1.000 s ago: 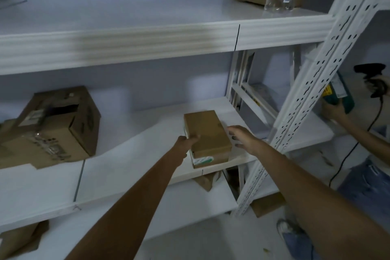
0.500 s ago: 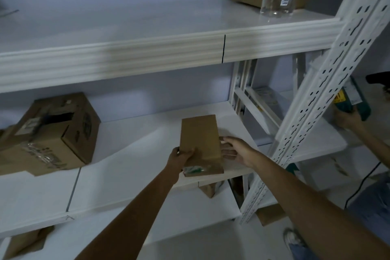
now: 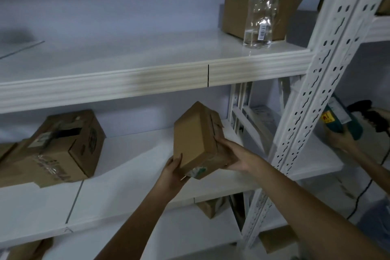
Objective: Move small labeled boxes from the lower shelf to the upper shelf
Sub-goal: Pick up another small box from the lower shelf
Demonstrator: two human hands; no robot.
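A: What does the small box (image 3: 195,139) look like?

B: Plain brown cardboard, a rectangular block with crisp edges and a matte face. It is tilted, 1 corner pointing up. Its right side has a folded flap with a torn-looking edge, and a white label with green print sits at the low near end.

A: Where is it?

B: In the air, above the front of the lower shelf (image 3: 130,192) and below the ribbed front lip of the upper shelf (image 3: 126,86).

A: And the hands?

B: Both grip it. The left hand (image 3: 172,173) cups the low left corner, fingers flat against the broad face. The right hand (image 3: 231,155) wraps the right side, fingers curled over the flap.

A: The shelving itself?

B: Smooth white boards, with a white metal upright (image 3: 316,95) punched with rows of slots. The upper shelf carries a crinkled clear plastic bag (image 3: 262,6) with a barcode sticker, standing in front of a brown carton (image 3: 235,4).

A: Anything else on the lower shelf?

B: A larger, battered cardboard box (image 3: 61,148) at the left, with tape and worn labels.
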